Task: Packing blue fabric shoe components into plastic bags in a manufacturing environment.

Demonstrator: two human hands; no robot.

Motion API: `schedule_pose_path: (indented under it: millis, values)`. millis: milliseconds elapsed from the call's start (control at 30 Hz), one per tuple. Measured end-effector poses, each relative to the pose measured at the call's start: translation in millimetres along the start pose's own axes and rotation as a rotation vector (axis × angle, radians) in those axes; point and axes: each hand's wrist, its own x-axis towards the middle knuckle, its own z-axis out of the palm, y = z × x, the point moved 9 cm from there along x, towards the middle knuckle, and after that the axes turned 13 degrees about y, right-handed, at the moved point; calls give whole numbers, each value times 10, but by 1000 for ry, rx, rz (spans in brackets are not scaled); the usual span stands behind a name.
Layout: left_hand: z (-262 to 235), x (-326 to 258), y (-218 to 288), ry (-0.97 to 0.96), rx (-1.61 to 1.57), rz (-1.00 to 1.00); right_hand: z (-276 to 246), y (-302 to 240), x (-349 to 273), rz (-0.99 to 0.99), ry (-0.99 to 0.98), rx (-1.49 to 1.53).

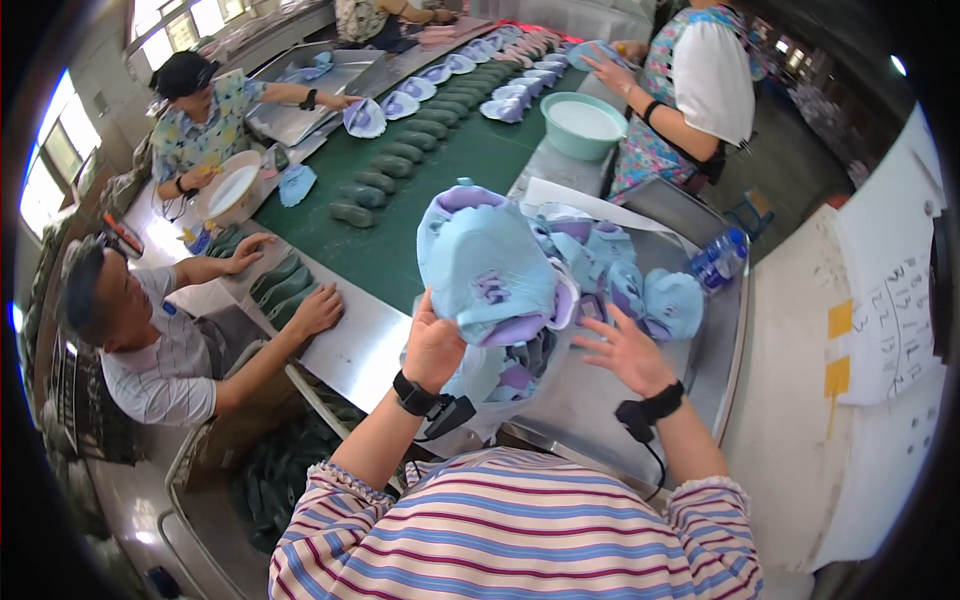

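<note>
A light blue shoe upper with purple lining (485, 262) is held up in front of the wearer, above the near end of the metal worktable. The left hand (434, 345) grips its lower edge, thumb against the blue face; the fingers behind it are mostly hidden. The right hand (630, 352) is off to the right, apart from that upper, fingers spread wide and holding nothing. Each wrist carries a black strap with a small device, and the wearer's striped shirt (520, 530) fills the lower middle.

Just behind the right hand, more blue-and-purple uppers (608, 250) lie heaped in a shallow metal tray (590, 405), with one separate blue upper (672, 304) to the right. Beyond it, bottles with blue caps (720, 262) stand near the tray's far right corner.

Past the held upper runs a green conveyor belt (385, 262), bearing a long line of dark green shoe lasts (405, 152) flanked by rows of uppers. A teal basin (575, 147) stands at its right side, beside a co-worker in a floral apron (640, 160). At left, a seated co-worker in a pale shirt (160, 370) has both hands beside several green lasts (285, 282); farther back, a co-worker in a black cap (185, 75) reaches toward a white-and-purple upper (364, 118).
</note>
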Motion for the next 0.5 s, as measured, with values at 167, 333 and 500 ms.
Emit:
schedule_pose_path:
  millis: [167, 333, 500]
  values:
    - [435, -119, -355, -221, 496, 119, 456, -51, 234, -429, 166, -237]
    - [633, -166, 56, -174, 133, 80, 316, -213, -222, -913, -16, -676]
    - [471, 73, 401, -133, 610, 207, -27, -284, -208, -559, -104, -245]
